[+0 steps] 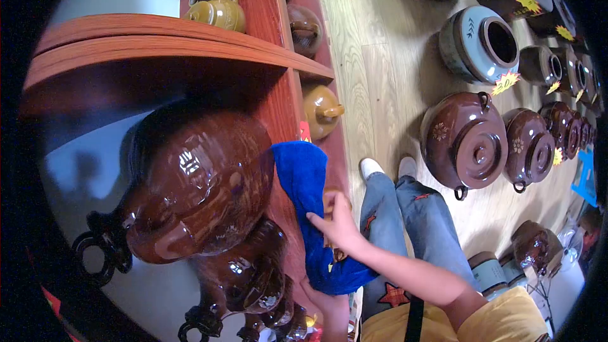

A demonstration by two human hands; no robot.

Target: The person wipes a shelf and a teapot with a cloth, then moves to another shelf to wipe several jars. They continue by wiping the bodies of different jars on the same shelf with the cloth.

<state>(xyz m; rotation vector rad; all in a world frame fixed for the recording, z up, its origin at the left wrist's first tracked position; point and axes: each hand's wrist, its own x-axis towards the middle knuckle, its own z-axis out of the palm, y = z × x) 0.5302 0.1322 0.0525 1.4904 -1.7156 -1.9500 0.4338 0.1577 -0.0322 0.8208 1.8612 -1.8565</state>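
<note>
A blue cloth (307, 180) hangs in a long curve beside the wooden shelf and bends round toward the yellow shirt. My right hand (339, 221) is closed at the cloth's inner edge, its thumb on the fabric and its other fingers curled. Lower down, my left hand (320, 297) is against the cloth's lower part, with its fingers mostly hidden behind it. A small brown and yellow thing (337, 256) shows inside the bend, too covered to identify. Just left of the cloth is a large glossy brown pot (202, 171).
Smaller brown pots (244, 272) stand below the large one. Yellow teapots (218, 14) and a tan lidded pot (322, 111) occupy other parts of the red-brown shelf (158, 44). On the wooden floor (367, 69), a blue-grey jar (478, 44) and a lidded brown pot (465, 142) stand among several others.
</note>
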